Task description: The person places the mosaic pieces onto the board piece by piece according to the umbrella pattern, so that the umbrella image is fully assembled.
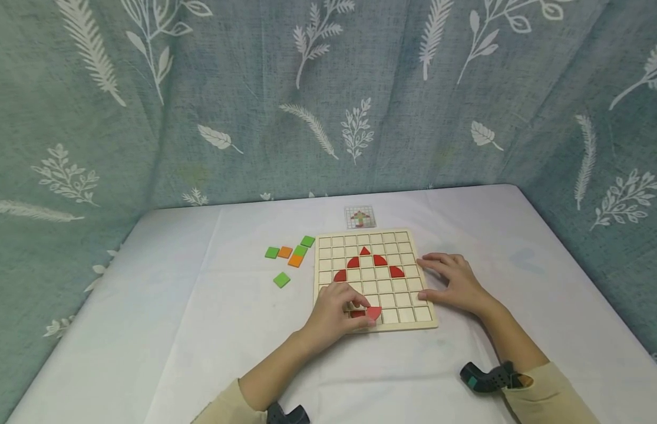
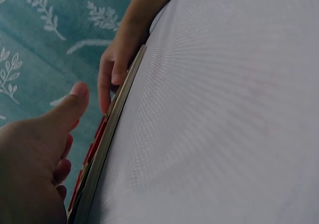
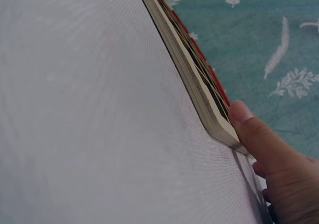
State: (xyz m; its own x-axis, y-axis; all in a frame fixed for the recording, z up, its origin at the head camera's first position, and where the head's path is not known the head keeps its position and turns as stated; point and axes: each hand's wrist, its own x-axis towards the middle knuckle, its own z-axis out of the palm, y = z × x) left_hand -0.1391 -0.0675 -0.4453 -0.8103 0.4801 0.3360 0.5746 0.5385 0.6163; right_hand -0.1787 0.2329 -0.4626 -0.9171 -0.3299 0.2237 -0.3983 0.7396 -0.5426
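Pinching one red piece [image 1: 375, 312], left hand [image 1: 333, 313]; spread against one board [image 1: 385, 286], right hand [image 1: 456, 282].

No words, labels, brands or numbers can be read on anything in the three views; any print on the small card [image 1: 360, 217] is too small to tell

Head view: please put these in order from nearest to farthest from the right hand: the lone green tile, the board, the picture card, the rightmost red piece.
1. Board: its right edge touches the right hand.
2. Rightmost red piece: on the board.
3. Picture card: beyond the board's far edge.
4. Lone green tile: left of the board.
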